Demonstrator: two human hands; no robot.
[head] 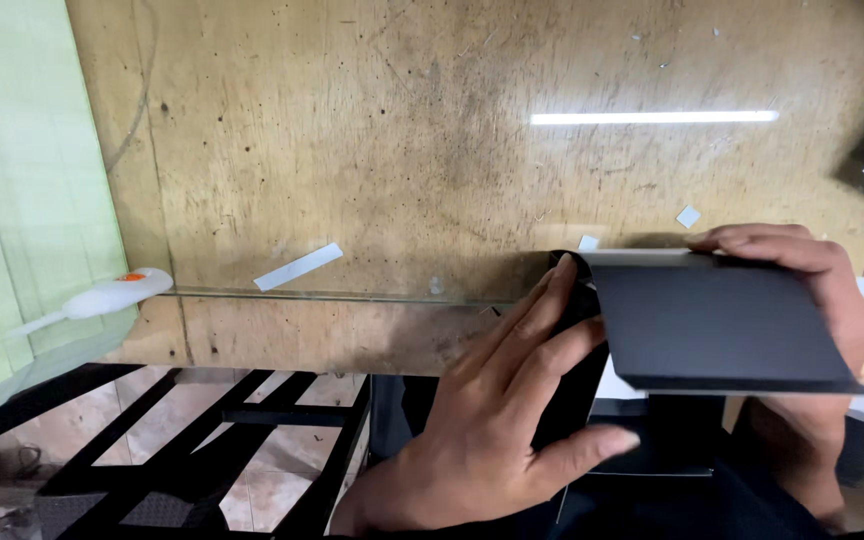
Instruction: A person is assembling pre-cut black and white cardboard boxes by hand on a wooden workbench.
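Now, hands: both on one black sheet (722,325) at the table's near edge, right of centre.
Left hand (507,410): fingers spread flat along the sheet's curled left end, thumb tucked under it, gripping that fold.
Right hand (812,300): fingers hooked over the sheet's far right corner, clasping it; the wrist drops below the sheet.
Sheet: dark, matte, lifted a little off the table, its left end rolled into a black curl.
Table (402,150): worn tan wood, scuffed and stained, under a glass top whose front edge runs as a thin line across the view; a ceiling light shows as a bright white bar in the glass.
Scraps: a white paper strip (299,267) lies left of centre, smaller white bits near the sheet's far edge.
Left side: a white tool with an orange button (117,292) rests on the glass corner, beside a pale green slatted panel (22,180).
Below: black metal frame (252,420) over a tiled floor.
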